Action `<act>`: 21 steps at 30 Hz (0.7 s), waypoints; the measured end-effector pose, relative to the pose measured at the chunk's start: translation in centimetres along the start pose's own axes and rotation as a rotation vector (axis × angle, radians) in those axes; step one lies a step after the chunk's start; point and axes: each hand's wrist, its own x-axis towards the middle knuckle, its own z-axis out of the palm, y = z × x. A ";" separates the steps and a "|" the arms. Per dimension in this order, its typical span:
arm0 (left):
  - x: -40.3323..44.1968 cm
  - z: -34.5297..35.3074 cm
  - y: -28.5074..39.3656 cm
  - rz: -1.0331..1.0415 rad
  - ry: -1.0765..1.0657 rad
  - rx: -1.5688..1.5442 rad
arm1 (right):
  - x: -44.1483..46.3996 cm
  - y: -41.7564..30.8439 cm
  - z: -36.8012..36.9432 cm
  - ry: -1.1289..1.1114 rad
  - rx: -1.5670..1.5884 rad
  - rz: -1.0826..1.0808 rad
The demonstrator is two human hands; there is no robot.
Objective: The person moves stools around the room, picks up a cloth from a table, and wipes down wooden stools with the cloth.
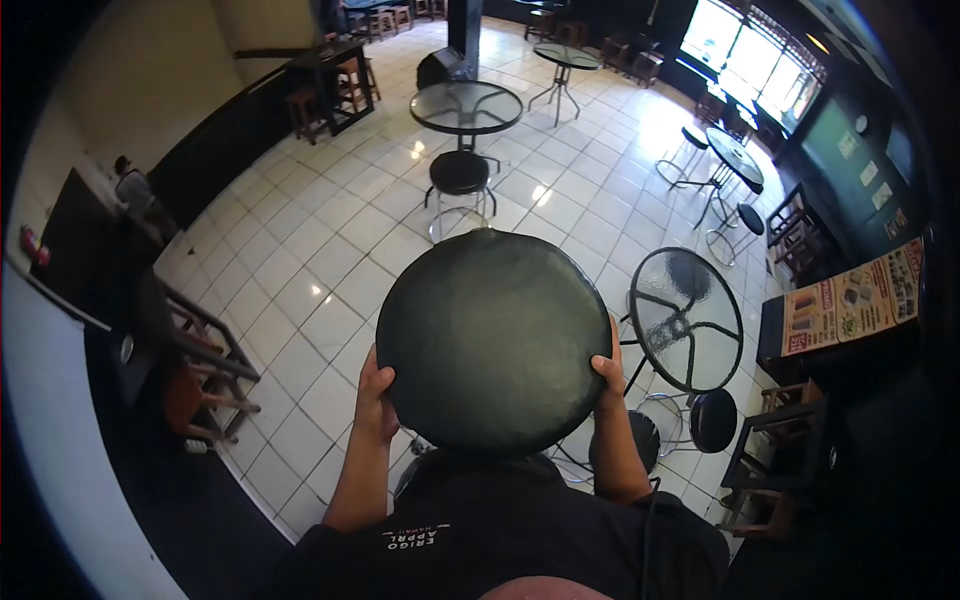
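A stool with a round, black padded seat (492,345) is held up in front of my body, its seat top facing me. My left hand (376,392) grips the seat's left edge, thumb on top and fingers hidden underneath. On the opposite edge, my right hand (608,372) holds on the same way. The seat hides most of what lies beneath it, so the stool's legs cannot be made out clearly.
Ahead stands a round glass table (467,106) with a black stool (459,174) before it. Another glass table (686,320) is close on the right, beside a stool (713,421). Wooden stools (205,400) line the left wall. A person (135,190) is at the far left.
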 end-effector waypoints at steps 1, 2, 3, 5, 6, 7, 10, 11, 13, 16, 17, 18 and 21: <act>1.7 -0.1 0.1 -0.013 -0.012 -0.010 | 0.9 0.3 0.0 0.014 -0.014 -0.005; 3.4 -0.2 0.2 -0.039 -0.013 0.056 | 1.6 0.5 0.0 0.052 -0.026 -0.030; 5.1 -0.3 0.3 -0.067 -0.012 0.128 | 2.5 0.9 0.1 0.091 -0.034 -0.052; 8.4 -0.4 -0.3 -0.082 -0.021 0.144 | 4.2 1.2 -0.2 0.130 -0.027 -0.044; 10.0 -0.3 -0.8 -0.080 -0.022 0.153 | 5.1 1.3 -0.5 0.149 -0.023 -0.037; 11.6 0.0 -1.1 -0.101 -0.026 0.159 | 6.2 1.5 -0.9 0.171 -0.022 -0.031; 16.7 0.7 -3.1 -0.119 -0.051 0.161 | 9.8 2.4 -3.2 0.232 -0.055 -0.057; 18.3 1.0 -3.8 -0.128 -0.052 0.154 | 10.9 3.0 -4.5 0.239 -0.064 -0.054; 21.8 2.4 -4.6 -0.153 -0.092 0.138 | 13.8 3.6 -6.7 0.264 -0.103 -0.121; 26.6 3.6 -5.5 -0.175 -0.107 0.148 | 17.6 3.4 -8.1 0.284 -0.053 -0.132; 28.2 3.8 -5.9 -0.176 -0.106 0.156 | 19.2 3.0 -8.5 0.273 -0.040 -0.139; 30.0 4.1 -6.1 -0.127 -0.164 0.178 | 20.8 2.8 -8.8 0.254 -0.032 -0.170; 34.2 5.3 -6.1 -0.098 -0.206 0.154 | 25.1 2.4 -9.8 0.244 -0.087 -0.164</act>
